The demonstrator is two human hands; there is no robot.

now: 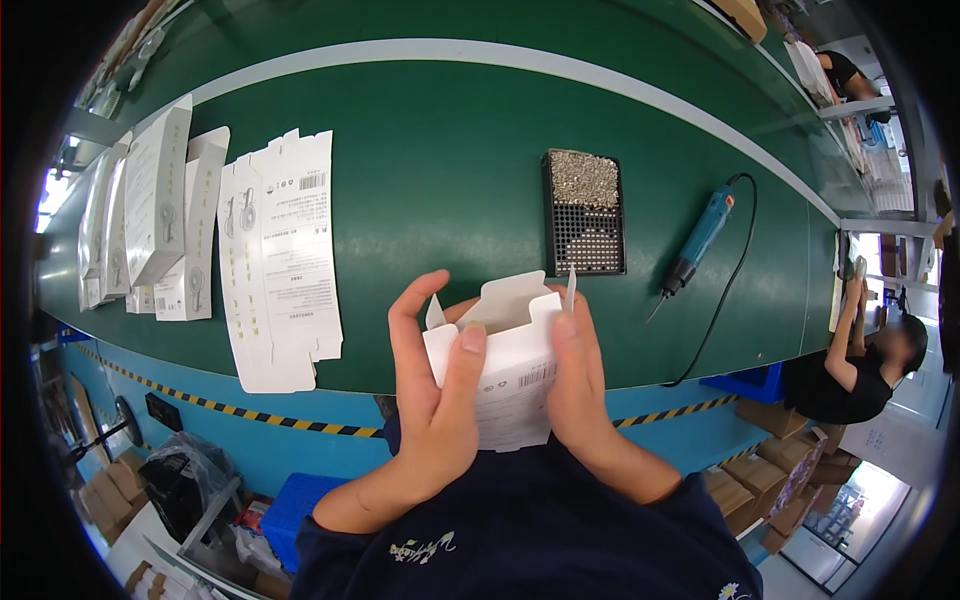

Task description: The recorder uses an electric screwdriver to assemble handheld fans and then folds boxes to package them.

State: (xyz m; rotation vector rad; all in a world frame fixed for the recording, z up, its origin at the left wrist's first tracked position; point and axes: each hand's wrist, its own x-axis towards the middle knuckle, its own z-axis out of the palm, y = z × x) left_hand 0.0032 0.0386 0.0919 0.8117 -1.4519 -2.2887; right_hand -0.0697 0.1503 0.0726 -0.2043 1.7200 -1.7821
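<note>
Between my two hands, just over the table's near edge, is a white printed cardboard box with its top end open and its flaps standing up. My left hand grips its left side, the thumb on the front face and the index finger raised beside a side flap. On the right side, my right hand holds the box with the thumb near the top corner. The inside of the box is mostly hidden from view. A flattened white carton blank lies on the table to the left of my hands.
Several folded white boxes stand at the far left of the green table. Beyond my hands is a black screw tray with small metal screws. A teal electric screwdriver lies at right with its cord. Another person works at far right.
</note>
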